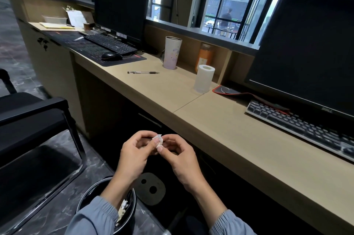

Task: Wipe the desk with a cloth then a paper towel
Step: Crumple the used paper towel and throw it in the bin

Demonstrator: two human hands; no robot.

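Two hands meet before the table [220, 119], over one waste bin [90, 192]: left hand [134, 156] and right hand [178, 160] each keep a pinching grip on one crumpled paper scrap [158, 141]. On the table sit two monitors [120, 8] [306, 46], two keyboards [110, 44] [306, 125], one mouse [111, 56], one pen [143, 72], one tumbler [172, 52], one paper towel roll [204, 79].

On the table [220, 119] before us a pen [143, 72] lies left of a paper roll [204, 79], a tumbler [172, 52] behind the pen, a bottle [204, 57] behind the roll; a keyboard [298, 125] sits rightmost, before a monitor [306, 46]; nearer us, a paper wad [158, 141] sits between our left hand [132, 156] and right hand [180, 160]; a bin [132, 204] stands on the floor [63, 213] under our left forearm.
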